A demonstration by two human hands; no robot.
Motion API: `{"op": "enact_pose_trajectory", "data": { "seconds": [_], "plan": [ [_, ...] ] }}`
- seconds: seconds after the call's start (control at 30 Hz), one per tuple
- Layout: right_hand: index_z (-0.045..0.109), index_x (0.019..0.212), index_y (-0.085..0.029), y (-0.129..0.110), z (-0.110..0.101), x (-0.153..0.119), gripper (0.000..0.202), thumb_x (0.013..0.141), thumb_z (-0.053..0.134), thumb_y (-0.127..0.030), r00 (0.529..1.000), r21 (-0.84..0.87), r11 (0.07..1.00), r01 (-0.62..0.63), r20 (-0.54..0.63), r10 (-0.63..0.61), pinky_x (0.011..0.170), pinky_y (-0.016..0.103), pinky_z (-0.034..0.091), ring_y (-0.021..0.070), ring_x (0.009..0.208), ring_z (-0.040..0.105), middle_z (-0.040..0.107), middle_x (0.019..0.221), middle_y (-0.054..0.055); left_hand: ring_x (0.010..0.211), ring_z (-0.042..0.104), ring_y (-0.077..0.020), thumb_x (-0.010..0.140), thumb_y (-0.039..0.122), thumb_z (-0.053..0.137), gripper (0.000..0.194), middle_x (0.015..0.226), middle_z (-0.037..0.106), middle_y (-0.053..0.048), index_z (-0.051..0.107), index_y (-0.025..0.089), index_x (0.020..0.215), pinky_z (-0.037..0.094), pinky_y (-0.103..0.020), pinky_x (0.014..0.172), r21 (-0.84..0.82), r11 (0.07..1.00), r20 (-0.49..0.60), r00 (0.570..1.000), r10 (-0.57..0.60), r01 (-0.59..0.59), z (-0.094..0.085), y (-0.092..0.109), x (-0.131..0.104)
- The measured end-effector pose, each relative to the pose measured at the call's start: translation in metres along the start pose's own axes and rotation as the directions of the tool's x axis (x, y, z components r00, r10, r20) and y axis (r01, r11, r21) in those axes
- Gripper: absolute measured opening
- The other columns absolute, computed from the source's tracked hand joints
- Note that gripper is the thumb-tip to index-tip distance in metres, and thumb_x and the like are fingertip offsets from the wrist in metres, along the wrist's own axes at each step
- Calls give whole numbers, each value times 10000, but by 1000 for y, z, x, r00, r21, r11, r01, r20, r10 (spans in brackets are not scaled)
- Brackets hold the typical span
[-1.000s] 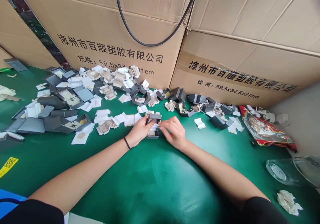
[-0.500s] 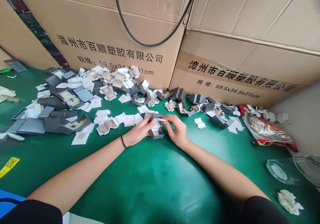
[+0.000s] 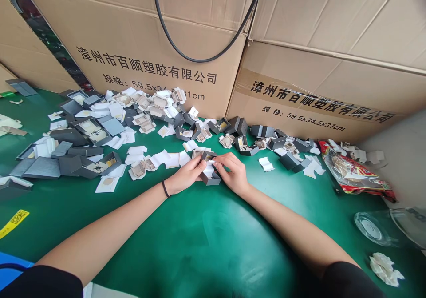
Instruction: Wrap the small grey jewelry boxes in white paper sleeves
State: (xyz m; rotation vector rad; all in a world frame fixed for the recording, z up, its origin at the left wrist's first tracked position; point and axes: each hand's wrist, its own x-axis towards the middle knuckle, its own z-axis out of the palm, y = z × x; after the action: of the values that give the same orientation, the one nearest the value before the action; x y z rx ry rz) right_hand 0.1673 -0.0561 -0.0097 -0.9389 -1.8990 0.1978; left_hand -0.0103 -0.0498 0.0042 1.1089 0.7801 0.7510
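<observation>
In the head view, my left hand (image 3: 186,175) is closed round the left side of a small dark grey gift box (image 3: 211,181), which is open and held just over the green table. A folded white paper piece (image 3: 209,170) lies partly inside the box. My right hand (image 3: 233,172) pinches the paper's upper right edge between thumb and fingers, close against the box. The fingers hide part of the box's lid and its far side. Loose white and beige inserts (image 3: 139,169) lie beyond my left hand.
Dark grey boxes and paper inserts (image 3: 113,111) are heaped at the back left, and more boxes (image 3: 293,160) lie at the back right. Large cardboard cartons (image 3: 149,31) stand behind. A red snack bag (image 3: 357,171), a clear plastic container (image 3: 371,228) and crumpled tissue (image 3: 386,269) are on the right.
My right hand has shifted slightly left, bringing the white paper nearer to the box opening. The box has tilted a little in my left hand.
</observation>
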Motion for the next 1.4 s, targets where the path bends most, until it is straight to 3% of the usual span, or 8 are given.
{"op": "enact_pose_trajectory", "data": {
  "seconds": [0.53, 0.87, 1.1, 1.2, 1.4],
  "plan": [
    [648, 1022, -252, 3, -1, -3, 217, 880, 488, -215, 996, -148, 985, 92, 1, -93, 671, 314, 499, 169, 765, 540, 681, 887, 36, 538, 437, -98, 780, 494, 551, 458, 692, 543, -5, 582, 202, 1131, 369, -209, 473, 93, 996, -127, 992, 4, 8, 5, 2, -1],
    [608, 1129, -305, 7, -3, -2, 310, 872, 482, -185, 987, -342, 926, 157, 76, -139, 729, 318, 495, 198, 930, 490, 614, 1030, 65, 526, 463, -99, 776, 468, 577, 395, 660, 543, 10, 606, 206, 1069, 381, -229, 510, 28, 999, -159, 987, -12, 16, 5, 3, 1],
    [495, 1269, -273, 7, -3, 1, 428, 865, 452, -138, 954, -417, 868, 269, 239, -181, 782, 339, 461, 214, 996, 465, 564, 1137, 81, 714, 600, -148, 769, 410, 615, 412, 854, 617, -28, 552, 207, 1121, 486, -270, 647, -105, 994, -103, 995, -15, 4, 3, 0, 3],
    [485, 1273, -280, 7, -3, 1, 430, 864, 453, -153, 930, -467, 827, 314, 328, -167, 723, 321, 443, 216, 977, 481, 553, 1184, 75, 804, 610, -161, 773, 371, 622, 383, 975, 619, -39, 544, 227, 1119, 503, -267, 653, -127, 992, -101, 994, -31, 18, 2, 2, 3],
    [469, 1292, -236, 9, -1, -2, 429, 870, 435, -169, 898, -489, 807, 331, 426, -110, 602, 280, 394, 174, 770, 506, 640, 898, 61, 887, 606, -186, 798, 371, 594, 381, 1035, 623, -62, 538, 227, 1147, 517, -271, 673, -125, 992, -128, 991, -39, 23, 1, 2, 5]
  ]
}}
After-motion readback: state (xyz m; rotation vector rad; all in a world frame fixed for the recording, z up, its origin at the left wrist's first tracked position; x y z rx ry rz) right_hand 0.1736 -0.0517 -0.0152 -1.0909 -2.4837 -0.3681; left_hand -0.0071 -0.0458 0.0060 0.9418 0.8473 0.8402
